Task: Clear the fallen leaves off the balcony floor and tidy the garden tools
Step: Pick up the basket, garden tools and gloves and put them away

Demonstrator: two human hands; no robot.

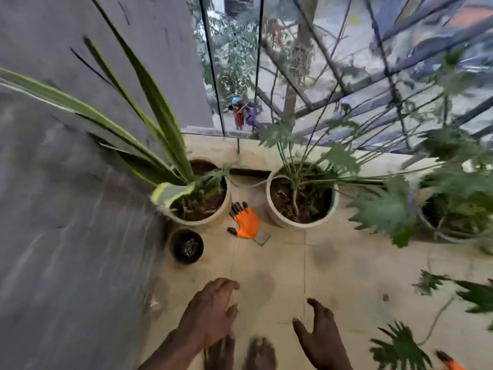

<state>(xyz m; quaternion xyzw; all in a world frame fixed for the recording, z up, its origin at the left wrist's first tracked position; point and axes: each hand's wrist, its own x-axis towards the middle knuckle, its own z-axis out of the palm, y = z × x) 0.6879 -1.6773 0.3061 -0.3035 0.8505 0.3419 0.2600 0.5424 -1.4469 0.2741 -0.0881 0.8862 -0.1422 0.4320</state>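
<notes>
Both hands hang low in the frame over the balcony floor (pixel 280 263). The left hand (pixel 210 313) and the right hand (pixel 320 329) each have loose, spread fingers and hold nothing.

The nearest tool to tidy is the orange glove (pixel 246 222) with black claw tips. It lies flat on the floor at the centre of the frame, between the two white pots: the left pot (pixel 197 221) and the right pot (pixel 277 217). It sits just beside the left one. A small black pot (pixel 172 244) stands empty at centre left, by the grey wall.

The step in hand looks like a reach for that glove. It is best taken by the grey cuff end, which points towards the person, so the fingers stay off the claws. The hand should come in low between the pots, under the drooping leaves. What seems to be a second orange glove (pixel 453 365) shows at the lower right corner, so the pair can go together. A brown speck (pixel 385 297) at lower right may be a fallen leaf.
</notes>
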